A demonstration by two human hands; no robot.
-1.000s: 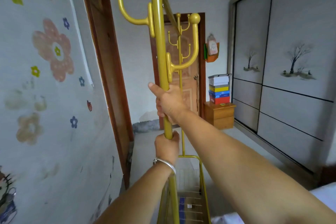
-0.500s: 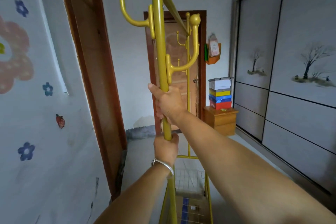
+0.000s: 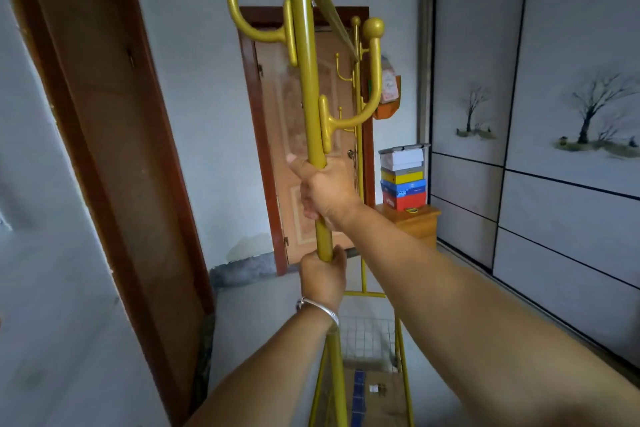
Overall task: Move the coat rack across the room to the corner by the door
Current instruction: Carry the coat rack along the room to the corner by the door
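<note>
A tall golden coat rack [image 3: 306, 80] stands upright right in front of me, with curved hooks on its near pole and a second pole behind. Its lower part holds a wire shelf [image 3: 367, 340]. My right hand [image 3: 325, 191] grips the near pole at mid height, thumb pointing up. My left hand [image 3: 322, 276], with a silver bracelet on the wrist, grips the same pole just below it. A brown door [image 3: 298, 149] in a dark red frame is straight ahead, with the corner to its left.
An open wooden door leaf [image 3: 104, 149] leans along the left wall. A wooden nightstand [image 3: 415, 222] with stacked coloured boxes [image 3: 403, 177] stands right of the far door. Sliding wardrobe panels [image 3: 554, 149] with tree pictures line the right side. Grey floor [image 3: 263, 315] lies ahead.
I have moved forward with the rack: the flowered left wall has slid out of view, and the far door, nightstand and boxes look closer. Both hands keep their grip.
</note>
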